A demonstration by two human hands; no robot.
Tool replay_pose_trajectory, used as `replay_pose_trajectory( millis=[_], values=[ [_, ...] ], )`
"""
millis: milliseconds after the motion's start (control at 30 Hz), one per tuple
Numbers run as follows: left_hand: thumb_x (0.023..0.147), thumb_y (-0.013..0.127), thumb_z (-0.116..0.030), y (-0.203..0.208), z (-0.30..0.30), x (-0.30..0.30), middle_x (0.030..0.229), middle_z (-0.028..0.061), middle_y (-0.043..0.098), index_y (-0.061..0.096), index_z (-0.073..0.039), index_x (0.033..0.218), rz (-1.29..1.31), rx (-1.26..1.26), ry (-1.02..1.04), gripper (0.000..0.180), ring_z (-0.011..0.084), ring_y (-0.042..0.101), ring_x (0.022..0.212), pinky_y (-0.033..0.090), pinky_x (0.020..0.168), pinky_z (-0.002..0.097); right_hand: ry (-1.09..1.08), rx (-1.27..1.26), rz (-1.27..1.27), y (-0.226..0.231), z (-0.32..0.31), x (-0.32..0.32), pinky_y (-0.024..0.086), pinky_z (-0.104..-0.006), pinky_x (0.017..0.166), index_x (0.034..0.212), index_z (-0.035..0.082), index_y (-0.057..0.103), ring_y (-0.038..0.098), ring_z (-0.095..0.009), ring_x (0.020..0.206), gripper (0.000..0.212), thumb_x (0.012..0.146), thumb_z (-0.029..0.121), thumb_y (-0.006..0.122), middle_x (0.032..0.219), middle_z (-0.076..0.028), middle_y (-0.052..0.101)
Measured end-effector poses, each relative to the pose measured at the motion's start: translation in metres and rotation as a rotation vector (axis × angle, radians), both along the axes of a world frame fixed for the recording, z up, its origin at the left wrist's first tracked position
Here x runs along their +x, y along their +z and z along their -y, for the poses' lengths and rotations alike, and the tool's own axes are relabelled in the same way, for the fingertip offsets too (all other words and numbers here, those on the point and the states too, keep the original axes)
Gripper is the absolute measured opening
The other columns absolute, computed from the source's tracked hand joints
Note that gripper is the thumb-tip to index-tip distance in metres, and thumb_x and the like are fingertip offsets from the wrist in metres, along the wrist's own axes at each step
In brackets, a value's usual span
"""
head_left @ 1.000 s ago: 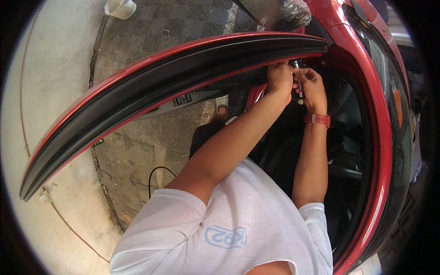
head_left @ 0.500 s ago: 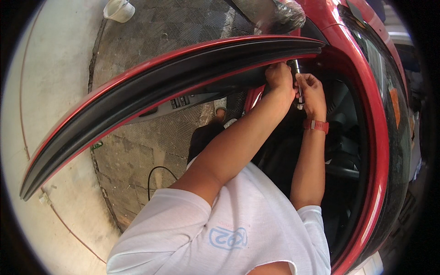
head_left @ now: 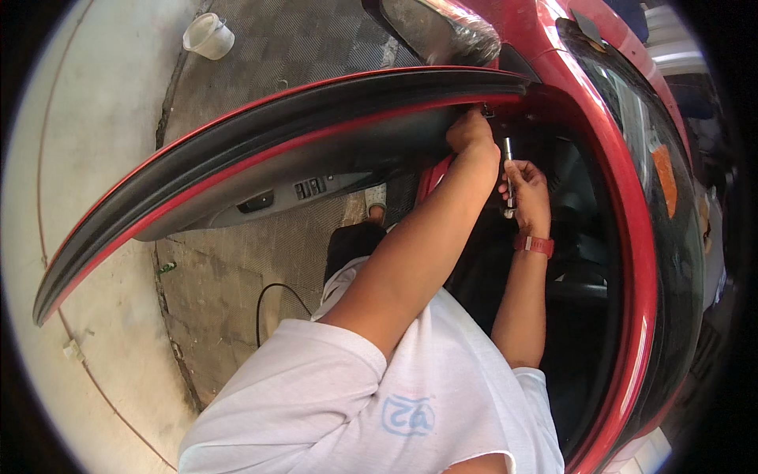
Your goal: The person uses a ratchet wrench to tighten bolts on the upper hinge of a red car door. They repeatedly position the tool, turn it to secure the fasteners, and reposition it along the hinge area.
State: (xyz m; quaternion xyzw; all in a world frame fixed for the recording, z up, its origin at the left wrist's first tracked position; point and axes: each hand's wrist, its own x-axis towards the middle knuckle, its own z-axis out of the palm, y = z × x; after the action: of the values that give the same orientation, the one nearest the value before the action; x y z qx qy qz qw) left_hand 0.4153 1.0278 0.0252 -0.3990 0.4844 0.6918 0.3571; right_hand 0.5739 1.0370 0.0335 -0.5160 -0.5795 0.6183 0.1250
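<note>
My right hand (head_left: 527,193) grips a silver socket wrench (head_left: 508,175) upright between thumb and fingers, over the dark car interior. The wrench's upper end is free and points toward the door's hinge side. My left hand (head_left: 471,130) is curled at the front inner edge of the open red car door (head_left: 268,138), just below its black top seal. Its fingertips are mostly hidden, so what they hold does not show. A small metal piece (head_left: 488,111) is visible beside them.
The red door frame (head_left: 643,316) curves along my right. A plastic-wrapped side mirror (head_left: 466,43) juts out beyond the door. On the patterned floor are a white bucket (head_left: 208,36) and a black cable (head_left: 264,294). A pale wall (head_left: 87,197) runs along the left.
My right hand has drawn the socket wrench down, away from the door's hinge side and from my left hand. The left hand stays at the door edge. The whole view has shifted slightly.
</note>
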Motion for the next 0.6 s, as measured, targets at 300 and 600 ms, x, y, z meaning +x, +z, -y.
replay_pose_trajectory(
  millis=[300, 600],
  values=[
    [0.096, 0.065, -0.023, -0.019, -0.025, -0.034, 0.117, 0.0207, 0.078, 0.073, 0.01, 0.115, 0.184, -0.049, 0.049, 0.039, 0.0309, 0.076, 0.104, 0.06, 0.088, 0.0429, -0.003, 0.009, -0.056, -0.005, 0.001, -0.003, 0.049, -0.0244, 0.055, 0.103, 0.005, 0.066, 0.063, -0.01, 0.062, 0.023, 0.102, 0.026, 0.076, 0.083, -0.002, 0.066],
    [0.094, 0.066, -0.019, -0.018, -0.035, -0.048, 0.115, 0.0186, 0.075, 0.072, 0.008, 0.116, 0.12, -0.083, 0.134, 0.035, 0.0278, 0.074, 0.087, 0.061, 0.072, 0.0436, -0.067, -0.006, -0.038, -0.006, 0.003, 0.004, 0.049, -0.0245, 0.054, 0.099, 0.004, 0.066, 0.062, -0.009, 0.062, 0.022, 0.101, 0.023, 0.077, 0.08, -0.001, 0.064]
  ],
)
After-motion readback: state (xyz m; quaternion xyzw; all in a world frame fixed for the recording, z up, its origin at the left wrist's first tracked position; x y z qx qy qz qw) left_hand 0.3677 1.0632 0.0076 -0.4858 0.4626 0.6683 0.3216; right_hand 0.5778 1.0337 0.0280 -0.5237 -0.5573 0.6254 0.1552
